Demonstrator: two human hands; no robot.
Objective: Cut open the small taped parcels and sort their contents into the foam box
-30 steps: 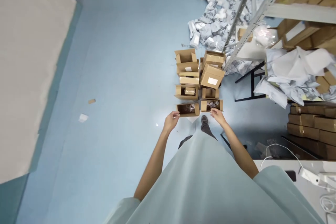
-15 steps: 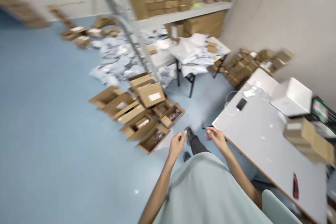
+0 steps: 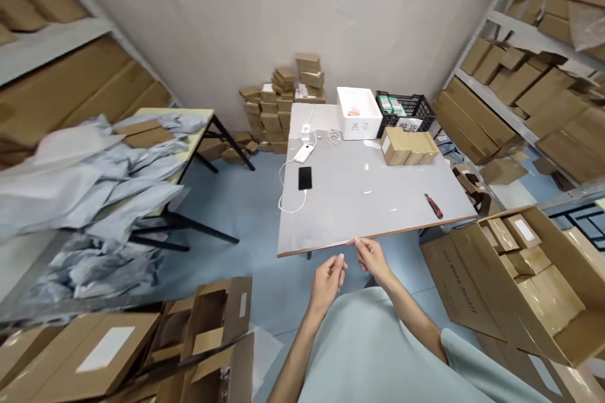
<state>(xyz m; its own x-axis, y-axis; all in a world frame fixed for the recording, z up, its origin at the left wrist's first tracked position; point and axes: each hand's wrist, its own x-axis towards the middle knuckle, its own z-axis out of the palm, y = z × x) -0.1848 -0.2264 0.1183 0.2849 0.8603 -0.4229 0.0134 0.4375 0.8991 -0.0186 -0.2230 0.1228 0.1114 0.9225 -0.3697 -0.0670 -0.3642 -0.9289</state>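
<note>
In front of my body, short of the table's near edge, my left hand point(image 3: 327, 282) is raised with fingers curled and pressed together; whether anything small is between them cannot be made out. My right hand point(image 3: 369, 257) is beside it, at the edge of the grey-topped table point(image 3: 340, 220), its thumb and forefinger pinched together. On the table lie a black phone point(image 3: 305, 178) on a white cable, a white power bank point(image 3: 303, 153) and a red and black utility knife point(image 3: 433, 206). A row of small cartons point(image 3: 409, 147) stands near the back right.
A white bin point(image 3: 359, 114) and a black crate point(image 3: 407, 110) stand at the table's back. Left are a side table with grey mailing bags point(image 3: 113, 167) and open cartons point(image 3: 208, 327). A large open box point(image 3: 472, 283) stands right, below shelves of cartons. More boxes point(image 3: 271, 119) line the wall.
The view has swung right, so the table now lies straight ahead and the floor cartons are lower left. My hands are closer together, and the right fingers have closed.
</note>
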